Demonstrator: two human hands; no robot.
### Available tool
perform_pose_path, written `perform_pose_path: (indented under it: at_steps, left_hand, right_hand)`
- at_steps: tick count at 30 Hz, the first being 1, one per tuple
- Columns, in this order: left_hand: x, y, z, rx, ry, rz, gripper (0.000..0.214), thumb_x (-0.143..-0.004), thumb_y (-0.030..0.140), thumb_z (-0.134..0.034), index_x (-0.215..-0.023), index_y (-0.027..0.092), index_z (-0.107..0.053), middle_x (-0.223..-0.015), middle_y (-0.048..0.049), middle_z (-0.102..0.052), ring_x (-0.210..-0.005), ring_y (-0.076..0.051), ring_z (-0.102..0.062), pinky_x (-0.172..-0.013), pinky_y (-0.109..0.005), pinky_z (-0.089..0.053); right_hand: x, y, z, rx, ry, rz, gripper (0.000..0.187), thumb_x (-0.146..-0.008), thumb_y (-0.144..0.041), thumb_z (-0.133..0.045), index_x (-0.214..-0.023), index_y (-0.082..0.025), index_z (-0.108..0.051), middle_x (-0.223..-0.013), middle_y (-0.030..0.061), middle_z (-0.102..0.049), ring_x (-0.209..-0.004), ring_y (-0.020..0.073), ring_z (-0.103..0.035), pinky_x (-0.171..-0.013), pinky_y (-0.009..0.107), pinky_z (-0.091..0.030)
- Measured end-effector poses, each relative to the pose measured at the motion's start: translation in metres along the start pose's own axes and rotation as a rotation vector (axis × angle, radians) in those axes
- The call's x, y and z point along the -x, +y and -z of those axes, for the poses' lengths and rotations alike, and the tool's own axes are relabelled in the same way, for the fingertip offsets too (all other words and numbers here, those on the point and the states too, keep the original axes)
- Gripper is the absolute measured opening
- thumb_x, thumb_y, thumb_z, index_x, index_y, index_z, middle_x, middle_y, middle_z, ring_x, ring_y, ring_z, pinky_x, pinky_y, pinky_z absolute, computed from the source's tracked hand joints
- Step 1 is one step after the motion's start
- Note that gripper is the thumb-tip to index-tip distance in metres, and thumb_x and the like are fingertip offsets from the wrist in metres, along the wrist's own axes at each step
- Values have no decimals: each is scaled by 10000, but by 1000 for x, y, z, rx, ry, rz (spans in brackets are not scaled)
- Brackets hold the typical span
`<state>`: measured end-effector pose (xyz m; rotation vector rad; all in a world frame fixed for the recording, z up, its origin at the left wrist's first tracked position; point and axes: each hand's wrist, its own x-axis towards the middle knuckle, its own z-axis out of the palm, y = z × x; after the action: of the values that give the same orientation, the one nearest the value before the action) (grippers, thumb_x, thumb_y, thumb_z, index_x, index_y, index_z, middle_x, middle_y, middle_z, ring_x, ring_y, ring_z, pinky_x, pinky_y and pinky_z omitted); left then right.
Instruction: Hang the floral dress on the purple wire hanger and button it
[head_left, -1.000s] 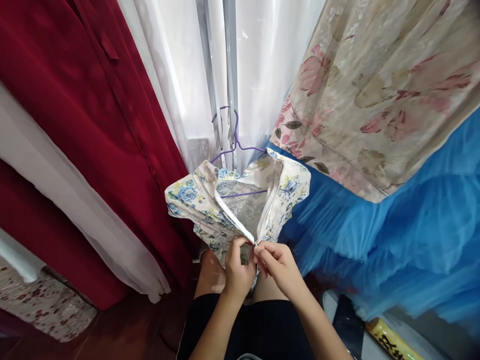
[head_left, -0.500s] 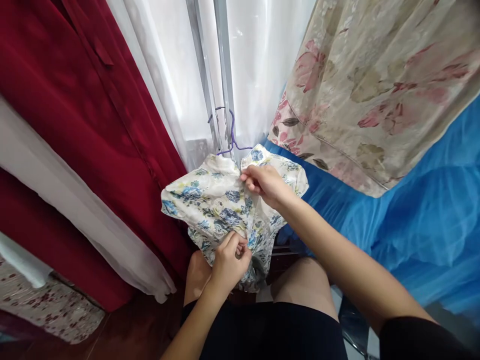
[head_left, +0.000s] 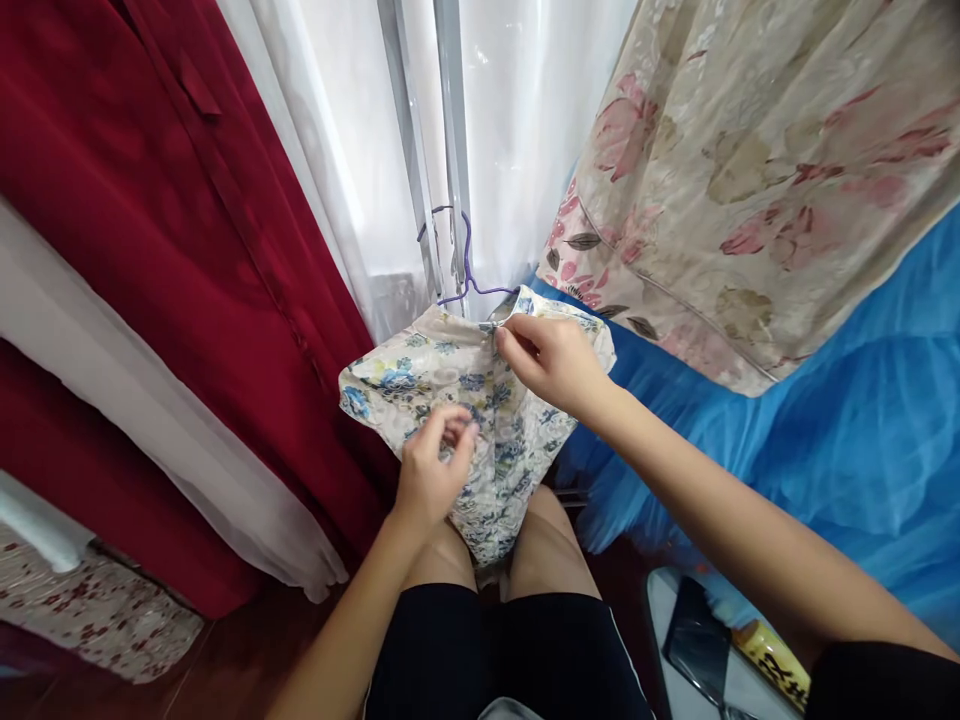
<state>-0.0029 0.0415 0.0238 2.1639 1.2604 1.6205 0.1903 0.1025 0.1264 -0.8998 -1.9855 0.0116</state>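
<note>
A small cream dress with blue and yellow flowers (head_left: pixel 420 375) hangs on a purple wire hanger (head_left: pixel 469 270) in front of my knees. My right hand (head_left: pixel 551 358) pinches the dress near its collar, just under the hanger's hook. Lower down, my left hand (head_left: pixel 433 470) grips the fabric at the middle of the dress, with fingers and thumb pressed together. The dress's back opening now looks closed. Its hem drops between my bare knees and is hidden there.
A red garment (head_left: pixel 150 220) hangs at the left and a white sheer curtain (head_left: pixel 525 120) behind. A pink-flowered beige dress (head_left: pixel 750 170) and blue tulle (head_left: pixel 862 430) hang at the right. A dark phone (head_left: pixel 697 640) and a yellow packet (head_left: pixel 772 660) lie at bottom right.
One second ago both hands were at the bottom of the open back of the dress. My right hand has risen to the collar and the opening has closed. My left hand moved up a little.
</note>
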Motion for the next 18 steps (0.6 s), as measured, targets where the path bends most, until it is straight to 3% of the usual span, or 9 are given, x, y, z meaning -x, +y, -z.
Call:
perform_pose_path:
  at_steps: [1, 3, 5, 7, 11, 15, 18]
  left_hand:
    - [-19, 5, 5, 16, 62, -22, 194, -981, 234, -585, -1172, 220, -617, -836, 2, -648, -759, -142, -632, -768, -271, -513]
    - [-55, 16, 11, 19, 53, -83, 347, -1014, 245, -536, -1360, 240, -559, -879, -7, -666, -777, -143, -636, -777, -281, -515]
    - [-84, 24, 10, -19, -10, -152, 324, -1022, 244, -526, -1340, 239, -589, -920, -22, -687, -798, -150, -643, -774, -288, -509]
    - [-101, 26, 4, -69, -27, -207, 196, -1017, 237, -538, -1167, 215, -662, -931, -33, -698, -816, -159, -647, -765, -289, -499]
    - [-105, 23, -11, -99, 55, -240, 101, -1007, 236, -556, -975, 192, -640, -882, -32, -679, -814, -162, -649, -738, -279, -491]
    - [-99, 24, -10, -81, 189, -232, 95, -1008, 255, -559, -963, 199, -622, -872, -28, -669, -827, -164, -647, -775, -292, -499]
    - [-101, 18, 2, -106, 273, -189, 113, -1004, 282, -565, -963, 199, -631, -880, -31, -678, -862, -174, -652, -828, -311, -502]
  right_hand:
    - [2, 2, 0, 30, 8, 38, 320, -954, -269, -508, -641, -202, -499, -544, -33, -441, -533, 118, -391, -574, 293, -274]
    - [6, 6, 0, -30, 9, 30, 276, -950, -284, -530, -687, -201, -534, -566, -32, -466, -545, 121, -418, -580, 287, -295]
    - [8, 9, -2, -229, 16, -83, 242, -942, -306, -555, -727, -197, -579, -573, -29, -522, -538, 123, -449, -565, 275, -326]
    - [11, 10, -9, -495, 32, -223, 230, -924, -313, -576, -728, -195, -603, -558, -27, -562, -525, 126, -479, -551, 267, -360]
    - [17, 12, -33, -836, 105, -379, 286, -872, -277, -601, -598, -204, -559, -494, -41, -519, -490, 119, -459, -525, 261, -353]
    - [19, 11, -58, -890, 168, -442, 344, -849, -293, -588, -523, -213, -514, -460, -47, -476, -462, 111, -414, -514, 268, -331]
    - [21, 14, -69, -881, 143, -465, 304, -822, -299, -590, -535, -208, -545, -471, -47, -479, -469, 110, -413, -515, 268, -328]
